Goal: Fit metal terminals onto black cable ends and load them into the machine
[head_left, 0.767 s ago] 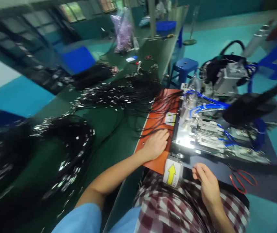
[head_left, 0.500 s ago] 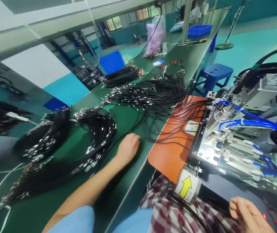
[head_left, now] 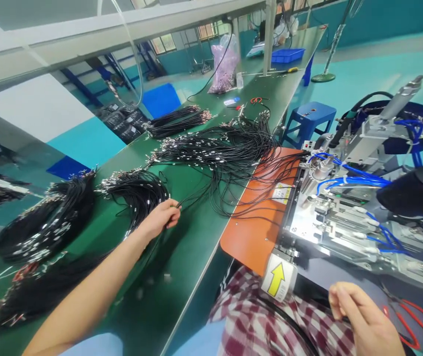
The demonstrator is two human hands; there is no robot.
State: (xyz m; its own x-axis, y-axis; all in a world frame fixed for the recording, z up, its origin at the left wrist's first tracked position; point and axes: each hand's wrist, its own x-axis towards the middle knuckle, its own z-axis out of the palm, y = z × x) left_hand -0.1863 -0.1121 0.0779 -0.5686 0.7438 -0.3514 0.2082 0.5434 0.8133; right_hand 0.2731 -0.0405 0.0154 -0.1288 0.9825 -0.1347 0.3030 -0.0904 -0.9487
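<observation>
My left hand (head_left: 161, 218) reaches out over the green bench (head_left: 182, 257) and pinches a thin black cable (head_left: 196, 195) at the edge of a coiled black cable bundle (head_left: 137, 190). A wide heap of loose black cables (head_left: 226, 148) with metal ends spreads from there onto the orange plate (head_left: 256, 232). My right hand (head_left: 363, 321) hovers low at the right over my checked lap, fingers loosely curled, with nothing seen in it. It is near the yellow arrow label (head_left: 277, 280).
A metal machine (head_left: 337, 217) with blue tubes stands to the right of the orange plate. Red-handled scissors (head_left: 415, 321) lie by its near edge. More cable bundles (head_left: 44, 222) lie at the left. Further off are a blue stool (head_left: 310, 116), a pink bag (head_left: 224, 66) and a blue tray (head_left: 287, 53).
My left hand has left the orange plate, swung left across the bench and closed on a cable at the coiled bundle. The view has turned left; my right hand stays low.
</observation>
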